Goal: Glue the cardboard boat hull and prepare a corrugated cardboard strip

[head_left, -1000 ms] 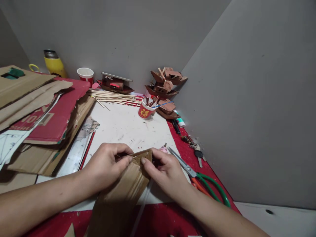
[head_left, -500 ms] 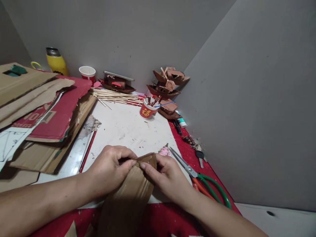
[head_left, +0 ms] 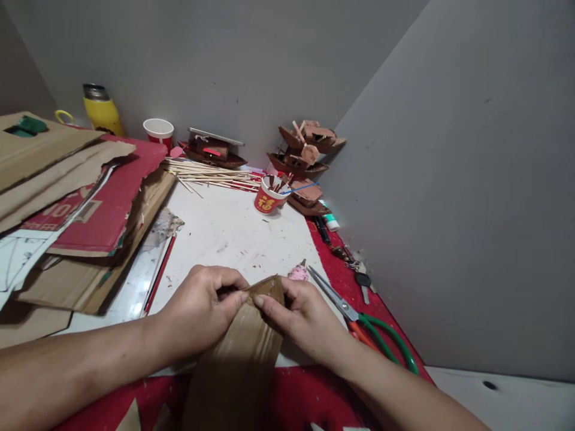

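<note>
One cardboard strip [head_left: 238, 365] swung right; left hand [head_left: 204, 308], right hand [head_left: 305, 317]: fingers pinching its top.

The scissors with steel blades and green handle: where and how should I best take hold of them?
By the green handle, probably from the right: its wide loop is exposed there, the steel blades point away, and the right forearm crowds the near side.

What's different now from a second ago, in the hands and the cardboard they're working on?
The thumbs have drawn closer together at the folded end of the cardboard strip, and its lower end has swung to the right. The left hand and right hand both keep their pinch; nothing was let go or newly picked up. The scissors, red cup of sticks and model boats stayed put.
</note>
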Demonstrator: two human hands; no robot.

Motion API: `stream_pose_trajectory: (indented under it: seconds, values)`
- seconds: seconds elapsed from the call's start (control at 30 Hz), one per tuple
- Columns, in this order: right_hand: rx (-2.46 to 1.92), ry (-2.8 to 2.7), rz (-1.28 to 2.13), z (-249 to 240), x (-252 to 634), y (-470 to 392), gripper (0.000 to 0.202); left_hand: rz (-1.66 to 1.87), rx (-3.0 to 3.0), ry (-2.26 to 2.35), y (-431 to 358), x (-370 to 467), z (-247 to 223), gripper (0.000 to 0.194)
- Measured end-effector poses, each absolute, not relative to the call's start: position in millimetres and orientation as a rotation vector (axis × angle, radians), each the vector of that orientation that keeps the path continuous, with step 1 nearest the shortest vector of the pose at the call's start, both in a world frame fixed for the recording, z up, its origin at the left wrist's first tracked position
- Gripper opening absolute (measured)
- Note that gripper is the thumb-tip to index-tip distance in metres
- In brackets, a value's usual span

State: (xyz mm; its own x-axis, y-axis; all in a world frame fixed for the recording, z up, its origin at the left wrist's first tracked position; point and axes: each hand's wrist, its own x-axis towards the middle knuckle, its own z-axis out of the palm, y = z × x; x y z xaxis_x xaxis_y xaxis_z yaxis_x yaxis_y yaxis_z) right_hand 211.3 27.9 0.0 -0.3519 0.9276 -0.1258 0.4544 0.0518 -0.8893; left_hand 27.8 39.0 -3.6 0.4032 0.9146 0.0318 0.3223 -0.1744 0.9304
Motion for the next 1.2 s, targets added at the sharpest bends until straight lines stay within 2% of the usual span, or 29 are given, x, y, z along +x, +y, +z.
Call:
stream_pose_trajectory:
  seconds: [0.23, 0.37, 0.57, 0.73, 1.2]
  values:
    - [-1.338, -1.893, 1.159, -4.2, 209.4, 29.4, 0.017, 0.776, 1.757, 1.078, 40.5, 27.1, -6.5, 0.015]
    - [-1.314, -1.881, 1.208, 2.4, 207.7, 29.8, 0.009, 0.862, 1.698, 1.061, 44.2, 26.0, -5.7, 0.014]
    - [-1.354, -1.847, 1.14, 10.1, 205.4, 28.8, 0.012, 1.023, 1.58, 1.045, 45.6, 24.7, -1.9, 0.017]
    - [-1.351, -1.944, 0.998, 6.6, 206.7, 28.6, 0.026, 0.918, 1.514, 1.02, 43.7, 27.0, -1.2, 0.014]
    - [-1.29, -2.124, 0.777, -2.4, 210.1, 25.0, 0.031, 0.782, 1.498, 0.993, 41.7, 29.2, 0.4, 0.019]
